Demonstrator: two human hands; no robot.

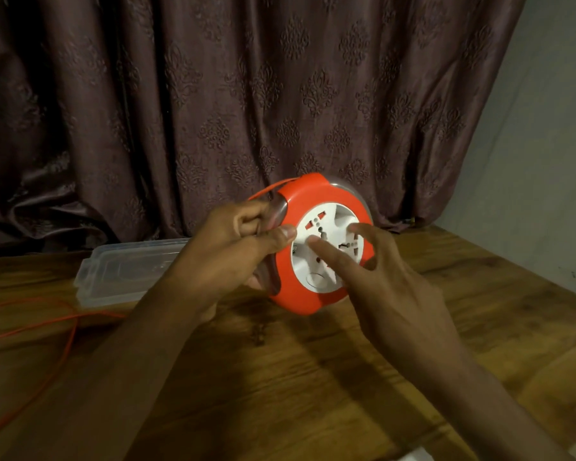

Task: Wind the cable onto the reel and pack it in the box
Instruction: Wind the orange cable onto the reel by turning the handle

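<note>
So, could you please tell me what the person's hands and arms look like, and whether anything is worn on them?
Both the left hand and right hand are bare: no gloves, rings, watch or bracelets show. Both forearms are uncovered to the frame's edge; no sleeve is visible.

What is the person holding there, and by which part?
The left hand grips the orange cable reel by its left rim, lifted off the table. The right hand only rests fingertips on the white socket face.
</note>
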